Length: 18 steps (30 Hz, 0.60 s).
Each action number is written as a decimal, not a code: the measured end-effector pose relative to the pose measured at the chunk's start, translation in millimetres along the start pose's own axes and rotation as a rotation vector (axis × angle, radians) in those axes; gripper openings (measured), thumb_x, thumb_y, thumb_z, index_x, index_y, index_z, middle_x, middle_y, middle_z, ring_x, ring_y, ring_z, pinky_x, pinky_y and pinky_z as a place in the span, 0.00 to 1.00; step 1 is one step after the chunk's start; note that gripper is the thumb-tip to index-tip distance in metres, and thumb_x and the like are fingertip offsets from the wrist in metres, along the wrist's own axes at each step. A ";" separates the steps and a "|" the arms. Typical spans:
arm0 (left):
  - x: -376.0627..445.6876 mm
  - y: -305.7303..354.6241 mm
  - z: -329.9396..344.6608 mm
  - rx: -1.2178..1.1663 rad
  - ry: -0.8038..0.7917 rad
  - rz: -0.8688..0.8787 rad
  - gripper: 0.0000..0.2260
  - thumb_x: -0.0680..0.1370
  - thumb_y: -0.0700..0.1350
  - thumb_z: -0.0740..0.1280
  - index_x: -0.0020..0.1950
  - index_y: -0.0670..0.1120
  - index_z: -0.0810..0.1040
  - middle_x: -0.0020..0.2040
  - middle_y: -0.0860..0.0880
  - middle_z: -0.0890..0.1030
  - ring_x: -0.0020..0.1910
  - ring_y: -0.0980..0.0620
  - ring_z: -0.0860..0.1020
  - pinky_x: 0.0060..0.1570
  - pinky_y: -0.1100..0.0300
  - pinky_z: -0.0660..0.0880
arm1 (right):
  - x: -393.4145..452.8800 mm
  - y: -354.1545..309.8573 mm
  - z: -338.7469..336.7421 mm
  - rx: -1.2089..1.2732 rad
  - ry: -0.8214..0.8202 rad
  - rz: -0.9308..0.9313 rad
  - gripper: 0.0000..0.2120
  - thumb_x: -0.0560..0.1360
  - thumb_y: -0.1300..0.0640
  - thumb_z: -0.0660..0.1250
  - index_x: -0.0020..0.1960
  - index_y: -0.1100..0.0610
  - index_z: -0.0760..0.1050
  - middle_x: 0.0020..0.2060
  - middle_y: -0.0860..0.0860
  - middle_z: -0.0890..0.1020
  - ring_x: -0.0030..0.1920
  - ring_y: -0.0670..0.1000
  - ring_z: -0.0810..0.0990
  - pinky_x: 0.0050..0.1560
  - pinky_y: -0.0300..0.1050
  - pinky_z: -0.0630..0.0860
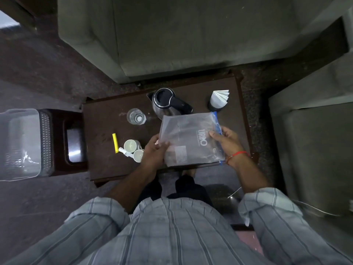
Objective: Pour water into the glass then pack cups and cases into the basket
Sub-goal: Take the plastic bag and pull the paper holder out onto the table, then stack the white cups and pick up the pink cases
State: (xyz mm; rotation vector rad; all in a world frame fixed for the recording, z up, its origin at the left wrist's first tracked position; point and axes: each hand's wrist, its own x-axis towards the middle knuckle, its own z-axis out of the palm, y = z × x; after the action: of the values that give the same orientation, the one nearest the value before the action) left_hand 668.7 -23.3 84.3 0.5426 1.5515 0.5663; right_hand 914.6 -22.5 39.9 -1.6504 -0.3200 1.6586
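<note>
Hands hold a clear zip bag over the worktop

Both hands hold a clear plastic bag (191,139) with a blue zip strip, above the near right part of the dark worktop (107,119). The left hand (154,152) pinches the left edge of the bag, with the thumb on top and the fingers under it. The right hand (225,142) pinches the right edge at the blue strip, and a red thread is around its wrist. The bag lies almost flat, and a white printed word shows on it.

A glass (136,116) with some water stands on the worktop, left of a steel kettle (168,104) with a black lid and handle. Two white cups (133,150) stand close together near the left hand, the nearer one partly hidden by it. A yellow stick (115,143) lies just left of the cups, and a small white thing lies between them. A dark holder with white paper napkins (218,100) stands at the far right corner. A basket (23,144) with a clear liner stands well apart, on a low stand left of the worktop.
</note>
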 end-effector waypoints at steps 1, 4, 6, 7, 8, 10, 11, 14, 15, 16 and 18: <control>1.9 -1.7 1.3 0.037 -0.010 -0.031 0.09 0.83 0.43 0.69 0.61 0.55 0.76 0.48 0.52 0.87 0.43 0.53 0.87 0.47 0.46 0.85 | 5.0 1.7 -5.1 -0.013 -0.002 0.026 0.07 0.77 0.66 0.69 0.52 0.57 0.81 0.37 0.51 0.87 0.34 0.47 0.85 0.35 0.42 0.83; 10.1 -11.4 -4.0 0.200 -0.011 -0.116 0.18 0.83 0.49 0.69 0.72 0.53 0.70 0.56 0.50 0.84 0.49 0.47 0.84 0.56 0.41 0.81 | 23.2 8.3 -23.3 -0.077 0.073 0.073 0.09 0.78 0.67 0.67 0.53 0.56 0.79 0.36 0.51 0.86 0.34 0.49 0.84 0.36 0.43 0.81; 13.5 -21.1 -12.1 0.293 -0.012 -0.099 0.19 0.83 0.50 0.68 0.73 0.52 0.71 0.58 0.50 0.84 0.50 0.47 0.84 0.52 0.46 0.81 | 35.6 14.8 -32.5 -0.126 0.132 0.074 0.09 0.79 0.68 0.65 0.51 0.55 0.79 0.34 0.50 0.85 0.32 0.47 0.83 0.36 0.43 0.80; 14.5 -26.8 -16.6 0.340 -0.018 -0.083 0.17 0.83 0.50 0.68 0.72 0.53 0.73 0.60 0.49 0.83 0.52 0.47 0.85 0.51 0.48 0.81 | 42.4 18.5 -34.7 -0.147 0.154 0.070 0.10 0.79 0.69 0.64 0.51 0.55 0.78 0.32 0.49 0.85 0.30 0.44 0.83 0.34 0.41 0.80; 15.4 -32.9 -20.9 0.376 -0.026 -0.067 0.15 0.83 0.50 0.68 0.70 0.54 0.75 0.62 0.47 0.83 0.54 0.45 0.85 0.54 0.48 0.81 | 50.0 21.8 -36.0 -0.174 0.175 0.067 0.10 0.80 0.69 0.63 0.52 0.57 0.78 0.33 0.49 0.84 0.28 0.43 0.83 0.33 0.40 0.80; 19.0 -45.1 -29.4 0.451 -0.025 -0.022 0.13 0.83 0.47 0.69 0.67 0.53 0.77 0.64 0.44 0.82 0.61 0.43 0.83 0.65 0.44 0.79 | 66.2 29.5 -38.5 -0.250 0.224 0.066 0.10 0.80 0.70 0.63 0.59 0.62 0.76 0.41 0.55 0.82 0.30 0.45 0.81 0.37 0.43 0.80; 20.3 -49.4 -32.9 0.493 -0.022 0.003 0.12 0.83 0.46 0.69 0.66 0.52 0.78 0.64 0.44 0.82 0.63 0.44 0.81 0.68 0.43 0.77 | 74.2 33.5 -39.4 -0.312 0.245 0.065 0.13 0.79 0.70 0.64 0.63 0.65 0.75 0.46 0.57 0.80 0.34 0.48 0.79 0.41 0.47 0.79; 21.3 -54.7 -40.8 0.586 -0.038 0.034 0.11 0.83 0.44 0.69 0.65 0.50 0.79 0.63 0.48 0.83 0.65 0.48 0.80 0.69 0.45 0.75 | 93.7 38.2 -47.6 -0.489 0.268 0.110 0.22 0.78 0.67 0.67 0.72 0.67 0.69 0.58 0.59 0.78 0.52 0.58 0.80 0.61 0.55 0.75; 21.2 -54.6 -43.6 0.613 -0.043 0.048 0.11 0.83 0.45 0.69 0.66 0.50 0.80 0.63 0.49 0.82 0.65 0.49 0.80 0.69 0.47 0.75 | 97.8 38.4 -49.2 -0.523 0.266 0.143 0.24 0.79 0.65 0.67 0.73 0.67 0.67 0.65 0.61 0.76 0.62 0.61 0.78 0.68 0.55 0.72; 20.8 -53.9 -46.8 0.638 -0.047 0.066 0.11 0.83 0.45 0.69 0.66 0.50 0.80 0.63 0.50 0.82 0.64 0.50 0.79 0.68 0.48 0.76 | 101.0 37.3 -48.4 -0.552 0.271 0.165 0.23 0.81 0.63 0.65 0.74 0.66 0.66 0.70 0.62 0.74 0.69 0.62 0.74 0.72 0.55 0.69; 19.4 -50.5 -52.8 0.658 -0.046 0.101 0.11 0.83 0.46 0.68 0.66 0.51 0.80 0.61 0.52 0.82 0.62 0.53 0.80 0.65 0.53 0.76 | 106.5 32.4 -39.9 -0.608 0.318 0.107 0.21 0.81 0.63 0.64 0.72 0.67 0.69 0.71 0.64 0.73 0.71 0.63 0.72 0.72 0.55 0.69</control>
State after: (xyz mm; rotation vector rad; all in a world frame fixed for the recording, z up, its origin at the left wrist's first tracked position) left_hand 614.8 -50.8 39.1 1.1263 1.6628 0.0985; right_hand 954.5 12.3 -65.8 -2.3812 -0.6266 1.4151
